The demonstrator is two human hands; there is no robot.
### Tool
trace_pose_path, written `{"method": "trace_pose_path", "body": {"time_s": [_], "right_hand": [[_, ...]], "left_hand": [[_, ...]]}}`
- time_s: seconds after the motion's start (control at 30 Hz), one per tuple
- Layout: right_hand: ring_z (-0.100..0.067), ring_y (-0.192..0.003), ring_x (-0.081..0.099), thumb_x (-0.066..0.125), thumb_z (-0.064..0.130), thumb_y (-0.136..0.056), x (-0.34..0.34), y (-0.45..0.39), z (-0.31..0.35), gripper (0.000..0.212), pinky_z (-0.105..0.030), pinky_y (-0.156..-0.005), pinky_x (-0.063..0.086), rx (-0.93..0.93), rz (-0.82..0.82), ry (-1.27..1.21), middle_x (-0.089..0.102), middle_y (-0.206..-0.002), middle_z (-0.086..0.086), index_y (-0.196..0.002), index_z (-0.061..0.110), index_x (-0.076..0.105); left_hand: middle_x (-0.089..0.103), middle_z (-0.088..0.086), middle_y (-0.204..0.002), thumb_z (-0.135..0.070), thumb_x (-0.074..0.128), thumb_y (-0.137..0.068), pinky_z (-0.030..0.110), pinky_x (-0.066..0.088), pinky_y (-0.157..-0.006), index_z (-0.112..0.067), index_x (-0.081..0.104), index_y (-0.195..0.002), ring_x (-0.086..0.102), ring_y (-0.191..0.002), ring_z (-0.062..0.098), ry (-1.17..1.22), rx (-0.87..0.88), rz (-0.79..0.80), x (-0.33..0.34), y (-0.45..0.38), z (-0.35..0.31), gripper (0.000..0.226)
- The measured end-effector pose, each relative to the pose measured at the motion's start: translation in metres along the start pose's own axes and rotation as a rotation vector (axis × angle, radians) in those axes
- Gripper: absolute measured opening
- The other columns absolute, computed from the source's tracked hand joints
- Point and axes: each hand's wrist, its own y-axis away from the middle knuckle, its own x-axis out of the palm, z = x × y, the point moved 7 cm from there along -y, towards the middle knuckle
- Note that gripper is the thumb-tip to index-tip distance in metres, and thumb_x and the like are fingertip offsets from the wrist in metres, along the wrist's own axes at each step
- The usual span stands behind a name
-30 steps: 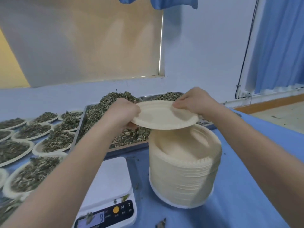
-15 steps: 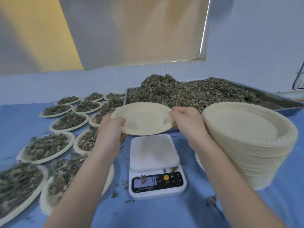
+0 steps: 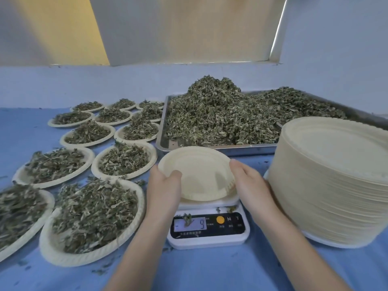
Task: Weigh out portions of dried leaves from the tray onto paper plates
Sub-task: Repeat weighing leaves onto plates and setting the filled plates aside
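Observation:
An empty cream paper plate [image 3: 197, 173] sits on the white digital scale [image 3: 210, 229]. My left hand [image 3: 165, 185] grips its left rim, thumb over the edge. At the plate's right rim rests my right hand [image 3: 249, 183], holding the edge. Behind the scale, a metal tray [image 3: 162, 135] carries a big heap of dried green leaves [image 3: 226, 116]. A tall stack of empty paper plates [image 3: 331, 181] stands to the right of the scale.
Several paper plates filled with dried leaves [image 3: 94, 215] cover the blue tablecloth [image 3: 210, 271] on the left. Loose leaf bits lie on the scale's display. A pale wall and window sill run behind the tray.
Both hands carried the plate from above the stack leftward and down onto the scale. The camera view has swung left and down.

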Motion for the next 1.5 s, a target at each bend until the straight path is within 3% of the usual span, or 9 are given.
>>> {"method": "trace_pose_path", "body": {"time_s": [0.03,0.1,0.2,0.33,0.47,0.67,0.87,1.2,1.5], "right_hand": [[-0.003,-0.104,0.055,0.037,0.044,-0.099,0.003,0.001,0.0,0.047,-0.03,-0.091,0.038,0.017,0.033,0.025,0.055,-0.134,0.0,-0.13,0.012,0.051],[-0.016,-0.139,0.028,0.032,0.054,-0.097,0.006,0.002,-0.003,0.067,-0.031,-0.107,0.023,0.053,0.061,0.04,0.026,-0.155,0.003,-0.153,0.025,0.01],[-0.013,-0.145,0.008,0.03,0.062,-0.092,0.003,0.004,-0.003,0.075,-0.027,-0.107,0.013,0.048,0.04,-0.045,0.01,-0.159,0.008,-0.15,0.037,-0.009],[0.009,-0.127,-0.001,0.029,0.065,-0.09,-0.002,0.008,0.0,0.073,-0.02,-0.092,0.005,0.03,0.004,-0.102,0.007,-0.158,0.013,-0.149,0.041,-0.007],[0.014,-0.109,0.0,0.029,0.066,-0.089,-0.003,0.01,0.003,0.074,-0.017,-0.09,0.004,0.001,-0.007,-0.123,0.007,-0.158,0.016,-0.15,0.042,-0.005],[-0.005,-0.143,-0.001,0.027,0.067,-0.089,-0.002,0.01,0.002,0.069,-0.022,-0.094,0.005,-0.003,0.005,-0.101,0.008,-0.158,0.014,-0.149,0.044,0.001],[-0.009,-0.144,0.006,0.024,0.066,-0.09,-0.001,0.008,0.0,0.067,-0.022,-0.092,0.008,0.029,0.012,-0.106,0.01,-0.158,0.012,-0.149,0.042,0.003],[-0.008,-0.144,0.008,0.022,0.067,-0.091,-0.001,0.006,-0.004,0.07,-0.021,-0.094,0.009,0.053,0.011,-0.106,0.01,-0.158,0.015,-0.152,0.036,0.008],[-0.012,-0.144,0.006,0.021,0.068,-0.09,-0.004,0.009,-0.002,0.072,-0.023,-0.091,0.008,0.034,0.0,-0.078,0.011,-0.158,0.011,-0.152,0.034,0.006]], "left_hand": [[0.04,0.003,-0.144,-0.023,0.051,-0.093,0.034,0.035,-0.092,-0.018,0.024,-0.146,0.043,-0.123,0.024,0.012,-0.013,0.003,0.0,-0.001,0.002,0.06],[0.028,0.0,-0.153,-0.031,0.053,-0.092,0.038,0.03,-0.102,-0.022,0.006,-0.152,0.034,-0.135,0.023,0.022,-0.003,0.008,0.0,0.001,0.001,0.076],[0.028,-0.006,-0.154,-0.041,0.053,-0.091,0.036,0.027,-0.1,-0.027,0.004,-0.152,0.029,-0.138,0.017,0.068,0.009,0.007,-0.003,0.008,0.0,0.079],[0.027,-0.008,-0.153,-0.045,0.05,-0.091,0.029,0.022,-0.093,-0.032,0.01,-0.151,0.03,-0.132,0.008,0.149,0.033,0.021,-0.007,0.016,-0.002,0.073],[0.023,-0.01,-0.155,-0.051,0.049,-0.09,0.037,0.023,-0.104,-0.037,0.011,-0.15,0.023,-0.141,0.013,0.141,0.08,0.037,-0.008,0.017,-0.003,0.072],[0.024,-0.01,-0.155,-0.049,0.05,-0.09,0.042,0.02,-0.115,-0.034,0.015,-0.15,0.022,-0.141,0.012,0.143,0.094,0.036,-0.008,0.015,-0.003,0.071],[0.025,-0.01,-0.154,-0.049,0.048,-0.09,0.035,0.024,-0.102,-0.035,0.016,-0.15,0.025,-0.139,0.013,0.15,0.078,0.047,-0.007,0.016,-0.002,0.069],[0.024,-0.006,-0.155,-0.05,0.049,-0.09,0.047,0.025,-0.114,-0.035,0.014,-0.15,0.027,-0.141,0.019,0.161,0.046,0.032,-0.01,0.013,0.0,0.071],[0.019,-0.005,-0.156,-0.071,0.047,-0.065,0.051,0.027,-0.112,-0.036,0.012,-0.15,0.024,-0.142,0.021,0.119,0.033,-0.001,-0.017,0.013,0.0,0.099]]}}
